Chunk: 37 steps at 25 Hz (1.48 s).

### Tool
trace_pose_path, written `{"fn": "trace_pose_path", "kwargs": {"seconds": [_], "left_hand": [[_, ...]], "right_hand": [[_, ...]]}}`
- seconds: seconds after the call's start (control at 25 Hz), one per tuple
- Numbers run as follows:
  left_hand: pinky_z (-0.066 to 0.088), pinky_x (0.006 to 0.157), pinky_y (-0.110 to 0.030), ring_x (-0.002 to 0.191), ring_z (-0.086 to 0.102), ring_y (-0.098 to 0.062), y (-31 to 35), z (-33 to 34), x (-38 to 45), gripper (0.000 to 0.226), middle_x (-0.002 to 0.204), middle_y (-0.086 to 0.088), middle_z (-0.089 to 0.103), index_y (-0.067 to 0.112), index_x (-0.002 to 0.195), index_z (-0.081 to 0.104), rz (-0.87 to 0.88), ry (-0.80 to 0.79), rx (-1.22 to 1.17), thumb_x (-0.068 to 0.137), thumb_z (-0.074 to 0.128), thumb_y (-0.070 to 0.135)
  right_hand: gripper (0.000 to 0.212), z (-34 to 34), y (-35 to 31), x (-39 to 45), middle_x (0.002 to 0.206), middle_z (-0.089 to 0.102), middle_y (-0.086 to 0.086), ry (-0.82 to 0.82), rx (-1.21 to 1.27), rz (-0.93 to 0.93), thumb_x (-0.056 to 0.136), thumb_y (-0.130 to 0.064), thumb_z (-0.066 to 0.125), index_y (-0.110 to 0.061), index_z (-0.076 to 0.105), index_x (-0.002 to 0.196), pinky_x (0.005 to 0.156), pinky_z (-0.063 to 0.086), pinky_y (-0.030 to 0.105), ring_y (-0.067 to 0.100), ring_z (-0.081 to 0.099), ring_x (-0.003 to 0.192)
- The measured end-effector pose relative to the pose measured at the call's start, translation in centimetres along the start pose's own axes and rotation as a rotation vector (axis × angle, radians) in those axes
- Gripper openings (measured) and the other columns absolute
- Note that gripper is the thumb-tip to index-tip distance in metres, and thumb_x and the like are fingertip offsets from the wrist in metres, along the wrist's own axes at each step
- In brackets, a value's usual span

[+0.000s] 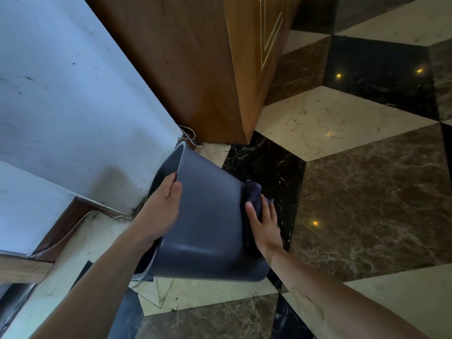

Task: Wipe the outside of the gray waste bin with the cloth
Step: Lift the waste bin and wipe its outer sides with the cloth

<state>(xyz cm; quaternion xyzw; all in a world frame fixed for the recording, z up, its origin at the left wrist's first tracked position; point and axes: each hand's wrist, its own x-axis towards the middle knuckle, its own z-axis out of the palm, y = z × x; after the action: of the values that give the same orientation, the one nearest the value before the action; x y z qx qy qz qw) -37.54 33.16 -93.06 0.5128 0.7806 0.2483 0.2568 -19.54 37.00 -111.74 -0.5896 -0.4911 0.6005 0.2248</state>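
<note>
The gray waste bin (208, 221) is tipped on its side above the floor, its open mouth toward the wall on the left and its base toward the right. My left hand (160, 209) grips the bin's rim, thumb on the outside and fingers inside. My right hand (263, 223) presses a dark blue cloth (253, 195) flat against the bin's base end. Most of the cloth is hidden under my palm and behind the bin.
A white wall (73, 99) runs along the left with a thin cable (189, 135) at its foot. A wooden cabinet (195, 57) stands just behind the bin. Polished marble floor tiles (354, 192) in cream, brown and black spread to the right.
</note>
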Motion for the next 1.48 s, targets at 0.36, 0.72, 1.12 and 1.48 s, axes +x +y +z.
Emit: {"fn": "trace_pose_path", "kwargs": {"seconds": [0.36, 0.72, 1.12, 1.48], "left_hand": [[0.044, 0.065, -0.032, 0.070, 0.055, -0.014, -0.1, 0.2, 0.6, 0.021, 0.075, 0.005, 0.055, 0.027, 0.077, 0.046, -0.106, 0.097, 0.015, 0.092, 0.033, 0.035], [0.049, 0.087, -0.044, 0.107, 0.058, -0.031, 4.8, -1.0, 8.1, 0.071, 0.120, -0.010, 0.061, 0.013, 0.126, 0.052, -0.437, -0.005, 0.097, 0.087, 0.030, 0.067], [0.038, 0.068, -0.036, 0.083, 0.051, -0.033, 4.1, 1.2, 9.7, 0.039, 0.111, -0.025, 0.062, -0.003, 0.105, 0.058, -0.322, 0.219, 0.322, 0.100, 0.038, 0.030], [0.032, 0.048, -0.032, 0.049, 0.038, -0.021, 3.9, -5.1, 2.3, 0.014, 0.051, 0.002, 0.043, 0.021, 0.074, 0.045, 0.175, 0.106, 0.381, 0.086, 0.044, 0.026]], "right_hand": [[0.066, 0.4, 1.6, -0.7, 0.159, 0.030, 0.007, 0.079, 0.023, 0.047, 0.094, -0.065, 0.033, -0.041, 0.020, 0.154, 0.111, 0.031, 0.050, 0.034, 0.038, 0.139], [0.060, 0.3, 2.0, -0.8, 0.154, 0.037, 0.006, 0.072, -0.010, 0.047, 0.095, -0.063, 0.032, -0.044, 0.025, 0.151, 0.106, 0.035, 0.048, 0.033, 0.043, 0.135], [0.053, -2.8, 2.7, -0.1, 0.146, 0.051, 0.009, 0.137, 0.350, 0.340, 0.098, -0.057, 0.039, -0.041, 0.039, 0.148, 0.109, 0.037, 0.045, 0.037, 0.048, 0.131], [0.055, -6.7, 0.1, 0.1, 0.152, 0.046, 0.004, 0.246, 0.528, 0.208, 0.096, -0.061, 0.041, -0.043, 0.037, 0.148, 0.114, 0.032, 0.051, 0.035, 0.043, 0.137]]}}
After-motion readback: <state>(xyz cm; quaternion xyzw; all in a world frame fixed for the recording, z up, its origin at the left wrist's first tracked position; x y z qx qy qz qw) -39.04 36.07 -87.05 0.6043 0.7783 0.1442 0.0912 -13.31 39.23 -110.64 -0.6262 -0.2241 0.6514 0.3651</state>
